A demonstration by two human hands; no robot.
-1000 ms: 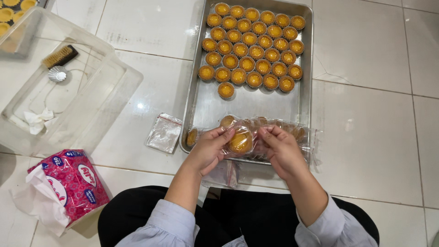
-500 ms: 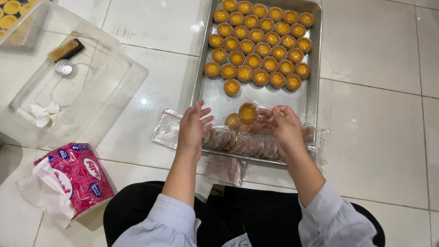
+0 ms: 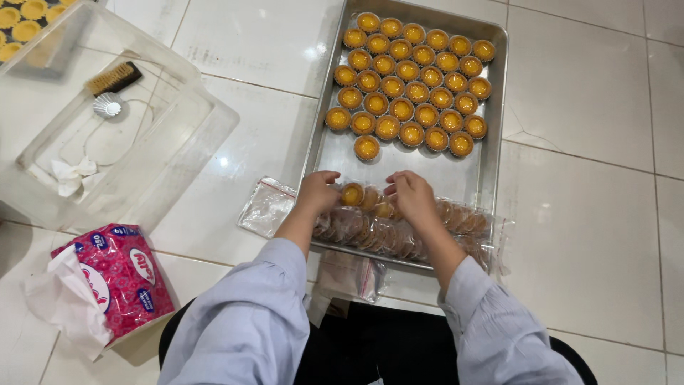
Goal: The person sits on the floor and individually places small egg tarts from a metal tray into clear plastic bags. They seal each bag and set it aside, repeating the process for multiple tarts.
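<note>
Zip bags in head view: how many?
3: a flat bag on the floor left of the tray, a tart-filled bag across the tray's near end, a third bag below its near edge. More may be hidden.

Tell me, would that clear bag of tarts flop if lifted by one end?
Probably: the clear plastic bag looks thin and crinkled, so it would sag. The tarts inside seem loosely stacked, likely to slide and crumble. The left hand and right hand rest on it.

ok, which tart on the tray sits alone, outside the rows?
The single tart just below the bottom row's left part, nearest the left hand; all others sit packed in rows.
</note>
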